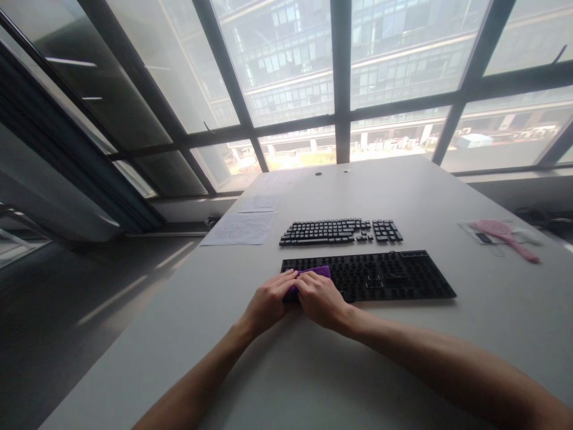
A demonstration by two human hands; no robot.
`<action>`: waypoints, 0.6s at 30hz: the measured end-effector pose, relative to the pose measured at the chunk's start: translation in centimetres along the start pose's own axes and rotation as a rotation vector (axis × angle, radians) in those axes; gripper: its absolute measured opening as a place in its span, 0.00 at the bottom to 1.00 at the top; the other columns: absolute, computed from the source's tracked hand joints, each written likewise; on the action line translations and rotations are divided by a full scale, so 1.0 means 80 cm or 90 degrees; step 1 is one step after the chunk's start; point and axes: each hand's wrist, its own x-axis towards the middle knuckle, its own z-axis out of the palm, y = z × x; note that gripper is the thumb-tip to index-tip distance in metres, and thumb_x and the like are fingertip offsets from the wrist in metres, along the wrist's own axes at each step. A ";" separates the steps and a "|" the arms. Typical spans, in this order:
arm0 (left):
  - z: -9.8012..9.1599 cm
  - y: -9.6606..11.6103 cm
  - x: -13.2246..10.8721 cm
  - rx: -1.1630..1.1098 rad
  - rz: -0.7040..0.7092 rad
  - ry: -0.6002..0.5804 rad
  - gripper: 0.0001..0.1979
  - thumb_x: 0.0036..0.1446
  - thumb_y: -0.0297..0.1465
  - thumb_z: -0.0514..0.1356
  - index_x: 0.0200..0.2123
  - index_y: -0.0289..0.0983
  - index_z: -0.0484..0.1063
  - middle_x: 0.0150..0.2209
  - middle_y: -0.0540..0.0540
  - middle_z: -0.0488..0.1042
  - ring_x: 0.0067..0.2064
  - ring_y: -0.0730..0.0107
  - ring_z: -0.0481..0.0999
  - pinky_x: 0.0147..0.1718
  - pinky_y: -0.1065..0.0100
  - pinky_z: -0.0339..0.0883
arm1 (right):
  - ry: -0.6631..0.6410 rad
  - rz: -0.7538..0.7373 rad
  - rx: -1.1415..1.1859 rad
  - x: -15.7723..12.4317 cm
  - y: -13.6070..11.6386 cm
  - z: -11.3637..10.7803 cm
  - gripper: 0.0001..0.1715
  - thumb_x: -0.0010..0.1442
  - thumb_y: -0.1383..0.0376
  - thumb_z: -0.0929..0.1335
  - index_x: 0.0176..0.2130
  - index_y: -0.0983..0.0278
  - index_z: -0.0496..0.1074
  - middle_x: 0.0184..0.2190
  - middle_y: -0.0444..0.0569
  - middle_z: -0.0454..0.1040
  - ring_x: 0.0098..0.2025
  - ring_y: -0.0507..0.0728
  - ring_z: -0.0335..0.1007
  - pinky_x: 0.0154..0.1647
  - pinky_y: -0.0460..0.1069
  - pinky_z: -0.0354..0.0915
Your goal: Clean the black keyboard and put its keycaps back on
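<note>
A black keyboard base [394,278] with its keycaps off lies flat on the white table. On its left end is a purple cloth [320,271], partly hidden under my hands. My right hand [320,298] is closed on the cloth, fingers bent and pressed down. Close against it, my left hand [268,298] rests at the base's left edge, its fingers together over the cloth. Just behind the base, the loose black keycaps [322,230] are laid out in keyboard order, with the number-pad block [387,230] set apart on the right.
Printed paper sheets [242,229] lie at the table's left edge. A pink handled item [505,236] and small pieces in clear plastic sit at the right. The white table [380,370] reaches back to large windows [290,60]; a dark curtain [67,137] hangs at left.
</note>
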 end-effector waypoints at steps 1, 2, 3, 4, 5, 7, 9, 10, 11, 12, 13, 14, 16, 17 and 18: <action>0.000 0.000 0.000 0.002 0.004 0.005 0.23 0.58 0.33 0.68 0.56 0.39 0.74 0.58 0.40 0.75 0.60 0.52 0.74 0.61 0.50 0.69 | 0.005 0.001 0.003 -0.001 -0.001 0.000 0.10 0.65 0.72 0.64 0.44 0.69 0.74 0.42 0.57 0.78 0.46 0.59 0.71 0.50 0.51 0.67; -0.001 0.000 0.000 0.003 0.008 0.010 0.21 0.59 0.34 0.67 0.55 0.39 0.75 0.57 0.40 0.76 0.59 0.53 0.76 0.61 0.51 0.70 | 0.009 0.001 0.006 -0.001 -0.003 0.000 0.10 0.66 0.72 0.63 0.44 0.69 0.73 0.42 0.56 0.78 0.46 0.59 0.71 0.49 0.51 0.67; -0.002 0.001 0.001 0.003 0.010 0.014 0.18 0.60 0.34 0.66 0.53 0.39 0.75 0.55 0.40 0.78 0.57 0.54 0.77 0.60 0.52 0.71 | 0.012 0.001 0.008 -0.002 -0.004 -0.001 0.11 0.66 0.72 0.63 0.44 0.69 0.73 0.42 0.56 0.78 0.45 0.59 0.72 0.49 0.51 0.68; -0.003 0.002 0.002 0.001 0.009 0.019 0.14 0.61 0.34 0.65 0.50 0.39 0.76 0.52 0.41 0.79 0.55 0.55 0.78 0.58 0.53 0.72 | 0.015 0.000 0.010 -0.003 -0.006 -0.001 0.11 0.67 0.72 0.62 0.44 0.68 0.73 0.42 0.56 0.78 0.44 0.59 0.72 0.48 0.51 0.68; -0.004 0.003 0.002 -0.003 0.006 0.023 0.11 0.62 0.34 0.64 0.47 0.39 0.77 0.49 0.41 0.80 0.52 0.57 0.80 0.56 0.54 0.73 | 0.015 0.000 0.010 -0.004 -0.007 -0.001 0.11 0.67 0.72 0.62 0.44 0.68 0.73 0.41 0.55 0.78 0.43 0.58 0.72 0.46 0.51 0.68; -0.006 0.005 0.004 -0.010 -0.003 0.028 0.07 0.63 0.34 0.63 0.43 0.39 0.77 0.46 0.42 0.81 0.49 0.59 0.80 0.51 0.57 0.75 | 0.013 0.000 0.007 -0.004 -0.009 0.000 0.11 0.67 0.72 0.62 0.45 0.68 0.73 0.40 0.55 0.78 0.42 0.58 0.72 0.44 0.51 0.68; -0.008 0.008 0.005 -0.017 -0.010 0.031 0.07 0.63 0.35 0.64 0.42 0.39 0.76 0.45 0.43 0.81 0.47 0.59 0.80 0.49 0.58 0.75 | 0.008 0.001 0.003 -0.004 -0.009 0.000 0.11 0.66 0.73 0.62 0.44 0.68 0.73 0.40 0.55 0.78 0.41 0.58 0.72 0.43 0.51 0.68; -0.009 0.009 0.005 -0.020 -0.011 0.033 0.07 0.62 0.35 0.64 0.42 0.39 0.76 0.45 0.43 0.80 0.47 0.59 0.80 0.49 0.58 0.75 | 0.006 0.003 0.002 -0.004 -0.010 0.000 0.11 0.66 0.74 0.63 0.44 0.68 0.73 0.40 0.55 0.78 0.41 0.58 0.72 0.43 0.51 0.68; -0.010 0.010 0.006 -0.022 -0.010 0.034 0.07 0.62 0.35 0.64 0.43 0.40 0.76 0.45 0.43 0.80 0.47 0.59 0.80 0.49 0.59 0.75 | 0.004 0.004 0.001 -0.004 -0.010 -0.001 0.11 0.65 0.74 0.63 0.44 0.68 0.73 0.40 0.55 0.78 0.42 0.58 0.72 0.43 0.51 0.67; -0.010 0.011 0.006 -0.022 -0.006 0.037 0.07 0.62 0.35 0.64 0.43 0.40 0.76 0.45 0.43 0.80 0.47 0.60 0.80 0.48 0.59 0.75 | 0.003 0.004 0.000 -0.004 -0.011 -0.003 0.11 0.65 0.74 0.63 0.43 0.68 0.73 0.40 0.55 0.78 0.42 0.58 0.72 0.42 0.51 0.67; -0.011 0.012 0.006 -0.021 0.000 0.038 0.06 0.63 0.33 0.63 0.42 0.40 0.75 0.45 0.43 0.80 0.46 0.60 0.79 0.48 0.59 0.74 | 0.002 0.004 -0.002 -0.004 -0.011 -0.004 0.10 0.65 0.74 0.63 0.43 0.68 0.72 0.40 0.55 0.78 0.41 0.58 0.72 0.42 0.51 0.67; -0.011 0.012 0.006 -0.018 0.006 0.038 0.04 0.64 0.32 0.62 0.41 0.40 0.75 0.44 0.43 0.80 0.46 0.60 0.79 0.47 0.60 0.74 | 0.000 0.005 -0.005 -0.004 -0.012 -0.006 0.09 0.66 0.73 0.63 0.43 0.67 0.72 0.39 0.54 0.78 0.41 0.58 0.72 0.41 0.50 0.67; -0.010 0.012 0.007 -0.007 0.017 0.034 0.05 0.64 0.28 0.59 0.38 0.39 0.75 0.40 0.44 0.80 0.42 0.62 0.78 0.44 0.61 0.73 | -0.007 0.004 -0.013 -0.004 -0.015 -0.009 0.07 0.66 0.70 0.64 0.42 0.67 0.72 0.37 0.53 0.77 0.39 0.58 0.71 0.39 0.50 0.66; -0.010 0.012 0.007 -0.001 0.021 0.030 0.06 0.64 0.27 0.57 0.36 0.39 0.74 0.38 0.44 0.79 0.41 0.63 0.78 0.42 0.62 0.73 | -0.014 0.003 -0.016 -0.005 -0.016 -0.010 0.06 0.66 0.69 0.64 0.41 0.66 0.72 0.37 0.53 0.77 0.38 0.58 0.70 0.38 0.50 0.66; -0.009 0.012 0.007 0.005 0.023 0.026 0.07 0.64 0.27 0.57 0.34 0.39 0.74 0.36 0.45 0.79 0.39 0.63 0.77 0.40 0.63 0.72 | -0.021 0.000 -0.019 -0.005 -0.017 -0.011 0.06 0.66 0.68 0.64 0.39 0.66 0.71 0.36 0.52 0.77 0.37 0.58 0.70 0.37 0.50 0.65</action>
